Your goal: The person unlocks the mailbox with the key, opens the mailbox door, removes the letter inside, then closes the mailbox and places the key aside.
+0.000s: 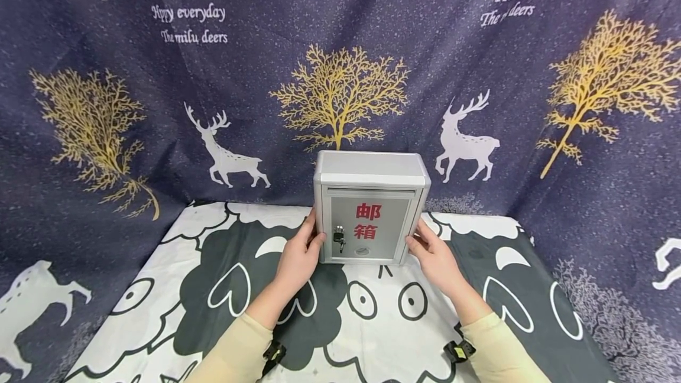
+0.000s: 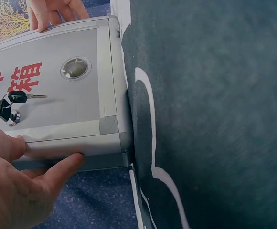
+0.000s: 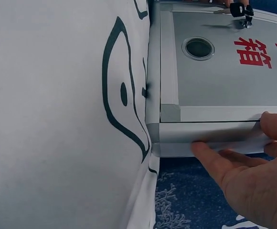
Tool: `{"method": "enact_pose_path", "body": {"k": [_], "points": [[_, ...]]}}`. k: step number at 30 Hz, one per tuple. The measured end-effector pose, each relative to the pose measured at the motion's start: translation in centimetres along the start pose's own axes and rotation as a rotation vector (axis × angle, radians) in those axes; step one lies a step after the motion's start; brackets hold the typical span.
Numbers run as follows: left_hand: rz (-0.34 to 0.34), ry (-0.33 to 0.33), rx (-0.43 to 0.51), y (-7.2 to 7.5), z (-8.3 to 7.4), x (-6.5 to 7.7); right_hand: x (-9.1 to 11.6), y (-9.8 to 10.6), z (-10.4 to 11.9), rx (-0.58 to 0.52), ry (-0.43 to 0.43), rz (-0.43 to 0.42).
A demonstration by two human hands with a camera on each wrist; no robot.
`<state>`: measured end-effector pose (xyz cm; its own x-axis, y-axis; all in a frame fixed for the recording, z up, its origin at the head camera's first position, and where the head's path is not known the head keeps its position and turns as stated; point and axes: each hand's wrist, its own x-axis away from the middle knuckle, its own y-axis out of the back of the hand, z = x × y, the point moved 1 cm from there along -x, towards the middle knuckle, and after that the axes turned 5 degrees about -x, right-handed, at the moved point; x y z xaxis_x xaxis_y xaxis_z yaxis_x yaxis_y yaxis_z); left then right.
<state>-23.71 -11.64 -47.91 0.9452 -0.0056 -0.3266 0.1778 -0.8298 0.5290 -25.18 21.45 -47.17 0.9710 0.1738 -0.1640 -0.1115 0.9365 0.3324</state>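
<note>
A silver metal mailbox (image 1: 370, 205) with red characters stands upright on the cloth, its front towards me. Its small door has a lock with keys (image 1: 339, 235) hanging from it and a round window (image 2: 76, 68) low down. My left hand (image 1: 299, 256) grips the box's left side, thumb near the front edge and fingers along the side wall. On the opposite side my right hand (image 1: 435, 256) holds it the same way, as the right wrist view shows with the thumb and fingers (image 3: 210, 157) against the side frame.
A white and dark cloth (image 1: 372, 336) with cartoon sheep covers the table under the box. Behind and at both sides hangs a dark blue curtain (image 1: 340, 10) printed with deer and yellow trees. Black straps (image 1: 273, 354) sit at both wrists.
</note>
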Motion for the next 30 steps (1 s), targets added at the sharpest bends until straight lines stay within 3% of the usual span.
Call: {"method": "enact_pose_path", "body": {"k": [17, 23, 30], "points": [[0.036, -0.018, -0.034, 0.1, 0.3, -0.2, -0.2, 0.0, -0.3, 0.019, 0.003, 0.006], [0.045, -0.017, -0.042, 0.2, 0.6, -0.2, 0.1, 0.3, 0.4, 0.157, 0.048, -0.002], [0.051, -0.017, -0.041, 0.2, 0.6, -0.4, 1.2, 0.7, 2.5, 0.268, 0.169, -0.06]]}}
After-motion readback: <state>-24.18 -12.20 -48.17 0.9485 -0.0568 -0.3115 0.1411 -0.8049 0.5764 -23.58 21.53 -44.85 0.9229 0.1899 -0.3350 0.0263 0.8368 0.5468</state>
